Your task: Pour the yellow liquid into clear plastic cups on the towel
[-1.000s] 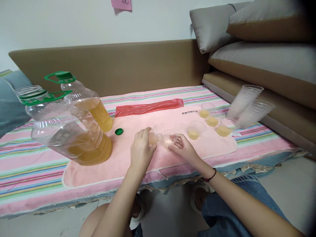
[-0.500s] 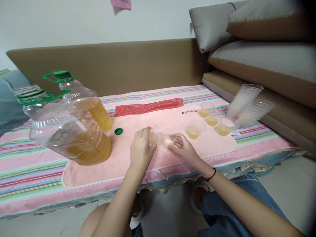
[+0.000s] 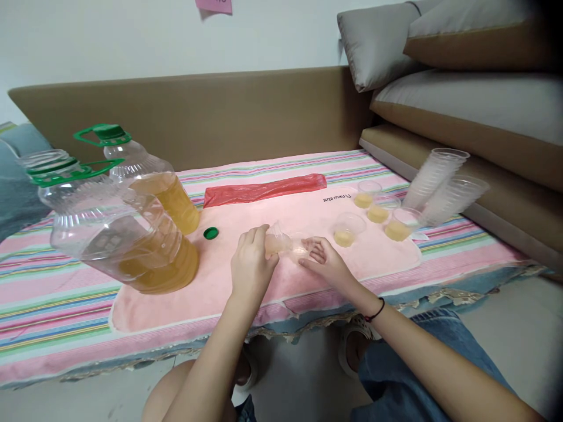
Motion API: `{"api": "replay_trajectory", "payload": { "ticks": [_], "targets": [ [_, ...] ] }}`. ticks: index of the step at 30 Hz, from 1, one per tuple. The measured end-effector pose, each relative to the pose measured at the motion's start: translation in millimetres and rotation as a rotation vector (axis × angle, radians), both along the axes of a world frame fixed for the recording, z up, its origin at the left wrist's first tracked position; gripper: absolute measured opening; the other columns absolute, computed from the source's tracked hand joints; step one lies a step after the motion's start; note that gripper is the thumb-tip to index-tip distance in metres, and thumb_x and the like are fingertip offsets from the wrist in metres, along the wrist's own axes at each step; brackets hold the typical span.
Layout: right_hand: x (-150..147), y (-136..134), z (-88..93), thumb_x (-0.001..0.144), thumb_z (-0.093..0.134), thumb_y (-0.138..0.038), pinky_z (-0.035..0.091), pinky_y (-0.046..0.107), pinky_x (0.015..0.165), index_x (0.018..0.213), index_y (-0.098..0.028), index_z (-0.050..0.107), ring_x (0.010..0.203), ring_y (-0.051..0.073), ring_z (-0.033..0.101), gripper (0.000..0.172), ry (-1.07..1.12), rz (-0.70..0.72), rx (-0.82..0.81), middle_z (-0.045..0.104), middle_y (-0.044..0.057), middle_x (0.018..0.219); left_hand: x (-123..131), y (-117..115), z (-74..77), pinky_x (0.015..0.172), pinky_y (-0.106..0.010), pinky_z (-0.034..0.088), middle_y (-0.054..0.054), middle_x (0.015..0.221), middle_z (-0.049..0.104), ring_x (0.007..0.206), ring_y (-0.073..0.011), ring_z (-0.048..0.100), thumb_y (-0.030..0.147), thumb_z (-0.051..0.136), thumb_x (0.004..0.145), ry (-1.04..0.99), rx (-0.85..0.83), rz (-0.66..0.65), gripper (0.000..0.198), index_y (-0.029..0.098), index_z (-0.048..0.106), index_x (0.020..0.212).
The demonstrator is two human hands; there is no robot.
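Observation:
A clear plastic cup (image 3: 278, 241) is tilted to the right in my left hand (image 3: 253, 253), whose fingers wrap round its base end. Its mouth lies at the rim of a second clear plastic cup (image 3: 299, 251), which stands on the pink mat (image 3: 176, 313). My right hand (image 3: 320, 255) curls round the right side of that second cup, fingers and thumb against it. Pale liquid shows faintly in both cups; the amounts are hard to make out. Just right of my right hand stands a cup of yellow liquid (image 3: 345, 236).
Two large green-handled jugs, an uncapped near jug (image 3: 162, 264) and a capped far jug (image 3: 178, 202), stand left. A green cap (image 3: 211, 233) and a red plastic bag (image 3: 264, 190) lie on the mat. More filled cups (image 3: 399, 230) and leaning cup stacks (image 3: 433, 181) are right, beside cushions (image 3: 475, 111).

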State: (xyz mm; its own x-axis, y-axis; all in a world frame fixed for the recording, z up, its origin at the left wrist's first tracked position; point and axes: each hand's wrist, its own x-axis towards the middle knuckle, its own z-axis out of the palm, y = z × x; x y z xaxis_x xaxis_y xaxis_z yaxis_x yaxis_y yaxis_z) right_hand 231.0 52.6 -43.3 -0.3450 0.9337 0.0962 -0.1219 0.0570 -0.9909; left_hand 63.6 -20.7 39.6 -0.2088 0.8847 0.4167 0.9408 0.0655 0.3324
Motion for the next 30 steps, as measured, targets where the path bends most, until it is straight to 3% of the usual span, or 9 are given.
{"api": "replay_trajectory", "payload": {
  "ticks": [30],
  "targets": [
    [0.7,-2.0,4.6,0.061,0.084,-0.038,0.041,0.046,0.110,0.100,-0.025,0.053,0.119,0.023,0.060,0.052,-0.015,0.002,-0.006,0.062,0.009,0.120,1.3,-0.2,0.3,0.092,-0.041,0.052,-0.012,0.123,0.065,0.113,-0.0300,0.059,0.013,0.063,0.075,0.012,-0.003,-0.009,0.051,0.014,0.055,0.125]
  ]
}}
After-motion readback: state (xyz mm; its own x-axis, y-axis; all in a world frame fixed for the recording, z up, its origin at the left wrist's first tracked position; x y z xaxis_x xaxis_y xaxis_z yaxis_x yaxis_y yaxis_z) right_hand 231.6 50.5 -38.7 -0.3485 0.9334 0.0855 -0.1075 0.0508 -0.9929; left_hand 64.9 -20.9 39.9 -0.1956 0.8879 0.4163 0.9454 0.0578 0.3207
